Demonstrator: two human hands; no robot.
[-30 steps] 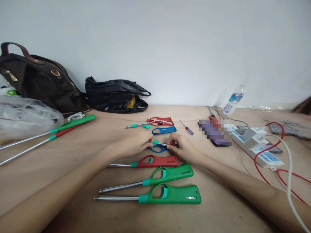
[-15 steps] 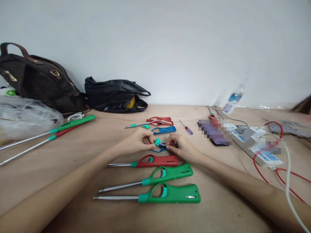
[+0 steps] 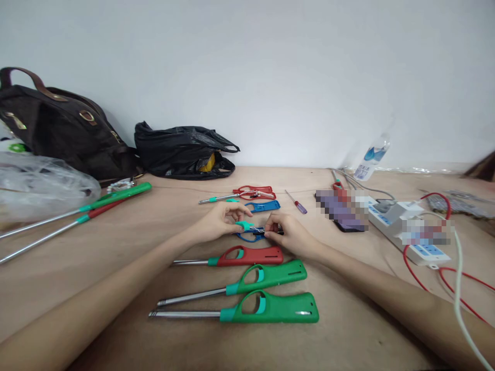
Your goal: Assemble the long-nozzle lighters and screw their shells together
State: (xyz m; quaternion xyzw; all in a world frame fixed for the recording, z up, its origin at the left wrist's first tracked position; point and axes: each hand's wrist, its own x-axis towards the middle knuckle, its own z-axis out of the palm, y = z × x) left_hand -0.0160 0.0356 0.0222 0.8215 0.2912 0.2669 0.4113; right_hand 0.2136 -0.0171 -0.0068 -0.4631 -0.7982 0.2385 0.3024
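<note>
Left hand (image 3: 218, 222): grip pinched tight, thumb and forefinger on a small teal trigger (image 3: 244, 225). Right hand (image 3: 289, 236): fingertips closed on the blue shell (image 3: 250, 237), which lies flat on the desk (image 3: 116, 242) with black innards showing. The trigger sits at the shell's front end; contact unclear. The red lighter (image 3: 247, 256) is just in front.

Soft, even light is falling on the table (image 3: 116, 247); edges are bowing outward, shadows are staying faint, and patches are pixelating.
</note>
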